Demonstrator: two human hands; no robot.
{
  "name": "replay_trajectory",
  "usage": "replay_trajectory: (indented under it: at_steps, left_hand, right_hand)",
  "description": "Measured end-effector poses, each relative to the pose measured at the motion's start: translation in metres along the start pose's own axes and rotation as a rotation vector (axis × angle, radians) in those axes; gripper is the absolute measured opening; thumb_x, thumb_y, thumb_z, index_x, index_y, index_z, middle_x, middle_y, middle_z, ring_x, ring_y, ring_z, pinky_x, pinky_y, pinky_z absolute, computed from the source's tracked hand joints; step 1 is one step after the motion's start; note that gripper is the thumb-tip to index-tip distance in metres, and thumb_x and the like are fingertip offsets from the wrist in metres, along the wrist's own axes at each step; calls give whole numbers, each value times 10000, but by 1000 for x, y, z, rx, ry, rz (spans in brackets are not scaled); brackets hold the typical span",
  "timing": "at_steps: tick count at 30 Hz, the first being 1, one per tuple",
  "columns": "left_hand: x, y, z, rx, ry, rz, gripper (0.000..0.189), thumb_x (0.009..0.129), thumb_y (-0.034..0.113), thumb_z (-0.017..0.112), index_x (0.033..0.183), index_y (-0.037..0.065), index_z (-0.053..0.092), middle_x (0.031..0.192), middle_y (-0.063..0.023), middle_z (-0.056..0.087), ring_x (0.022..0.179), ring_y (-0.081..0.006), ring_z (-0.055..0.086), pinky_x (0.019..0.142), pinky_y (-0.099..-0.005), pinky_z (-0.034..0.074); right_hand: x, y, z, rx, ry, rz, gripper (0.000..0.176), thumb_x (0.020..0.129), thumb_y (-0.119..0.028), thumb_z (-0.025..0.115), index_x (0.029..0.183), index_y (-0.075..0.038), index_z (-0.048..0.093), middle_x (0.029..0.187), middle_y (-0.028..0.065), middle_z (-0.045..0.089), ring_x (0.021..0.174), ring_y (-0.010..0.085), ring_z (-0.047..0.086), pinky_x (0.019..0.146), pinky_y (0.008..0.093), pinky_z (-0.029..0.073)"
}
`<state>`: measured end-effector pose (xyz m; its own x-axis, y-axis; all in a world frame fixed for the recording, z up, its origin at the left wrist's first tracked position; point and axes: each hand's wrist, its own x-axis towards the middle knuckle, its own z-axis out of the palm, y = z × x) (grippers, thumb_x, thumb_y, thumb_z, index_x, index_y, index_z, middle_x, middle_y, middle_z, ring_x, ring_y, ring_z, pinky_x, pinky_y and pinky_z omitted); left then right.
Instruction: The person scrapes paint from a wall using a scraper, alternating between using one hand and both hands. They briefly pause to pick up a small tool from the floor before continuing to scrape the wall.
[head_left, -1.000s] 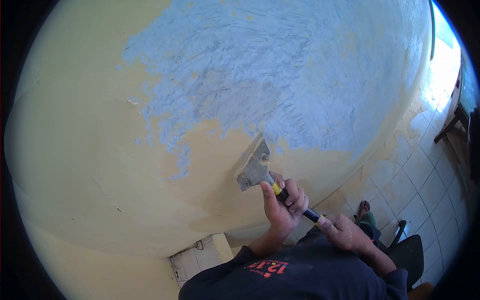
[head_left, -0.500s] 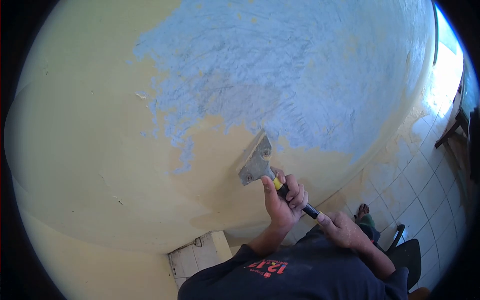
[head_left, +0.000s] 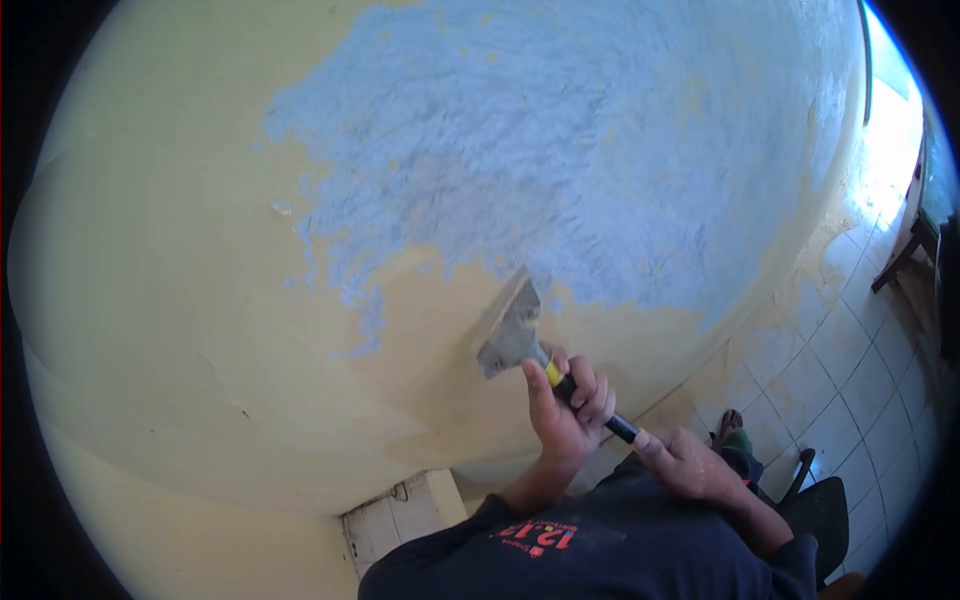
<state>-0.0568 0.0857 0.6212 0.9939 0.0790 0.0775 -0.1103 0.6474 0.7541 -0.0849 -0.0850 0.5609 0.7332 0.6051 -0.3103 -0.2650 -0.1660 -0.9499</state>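
A wide-bladed scraper [head_left: 514, 335] with a grey metal head and a black and yellow handle slants up to the left, its blade edge at the wall. My left hand [head_left: 568, 410] is closed around the upper handle just behind the head, thumb lying along the neck. Lower down, my right hand [head_left: 690, 465] grips the end of the same handle. On the wall, a large bluish patch [head_left: 480, 150] with ragged edges borders cream paint [head_left: 200, 300]. The blade's upper corner overlaps the lower edge of that patch.
White floor tiles [head_left: 835, 350] with dusty debris run along the wall's base at right. A black chair [head_left: 815, 515] stands by my right elbow, and a dark wooden leg [head_left: 905, 255] farther back. A tiled block [head_left: 395, 520] juts out at lower left.
The scraper head has shifted very slightly down against the wall, with both hands keeping their hold. The whole view has tilted a little.
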Motion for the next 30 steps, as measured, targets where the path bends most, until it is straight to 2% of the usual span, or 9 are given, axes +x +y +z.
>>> replay_trajectory:
  at_steps: [6,13,15,17,19,22,23,25,30]
  left_hand:
    - [2,2,2,-7,15,24,428,1016,553,300,940,147,411,580,19,288,399,-66,228,365,-227,208]
    - [2,0,-2,14,2,40,426,1016,557,291,942,155,411,574,22,282,401,-64,218,375,-230,217]
    - [8,0,0,26,-27,34,424,1015,559,293,940,158,411,572,25,280,401,-64,217,375,-231,216]
    - [10,-3,-4,-24,-33,32,422,1018,556,288,941,158,410,574,23,285,405,-66,220,373,-236,214]
    - [4,-4,-5,-24,-7,51,423,1018,556,288,942,158,411,578,19,291,408,-67,226,377,-235,215]
    - [2,-2,-3,2,-12,16,419,1015,557,301,940,160,412,582,16,294,409,-68,228,383,-232,222]
    - [7,-4,-2,0,-17,24,419,1015,557,301,940,160,412,582,16,294,409,-68,228,383,-232,222]
    - [10,-6,-2,-29,6,45,421,1016,556,300,943,156,410,582,13,291,410,-69,231,379,-231,224]
    - [11,-6,2,-20,-34,24,421,1012,558,313,941,156,416,579,18,288,412,-72,236,386,-231,220]
  right_hand:
    - [-1,-12,-5,-68,-33,78,686,986,-548,439,670,59,482,507,95,358,518,173,371,502,427,387]
    - [3,-7,-7,-39,-43,45,675,983,-550,444,703,62,502,531,110,371,536,174,383,514,433,395]
    - [5,-5,-6,26,-25,-47,694,976,-565,449,681,62,503,520,109,369,527,173,384,512,430,396]
    - [8,-9,-12,-114,-50,90,692,982,-553,444,666,61,489,515,108,357,521,178,376,514,429,392]
    - [9,2,-5,-99,-32,99,697,984,-546,447,634,56,466,500,109,350,505,182,362,491,433,373]
    - [6,9,1,45,4,-133,692,984,-545,451,625,47,456,494,99,352,491,171,345,467,419,349]
    - [10,6,-6,38,5,-140,692,984,-545,451,625,47,456,494,99,352,491,171,345,467,419,349]
    - [12,-1,-13,-58,-63,51,657,996,-523,438,669,47,470,509,91,344,504,172,343,482,420,355]
    - [9,6,-11,30,-6,-82,681,981,-542,459,632,43,456,511,64,346,509,145,354,466,414,350]
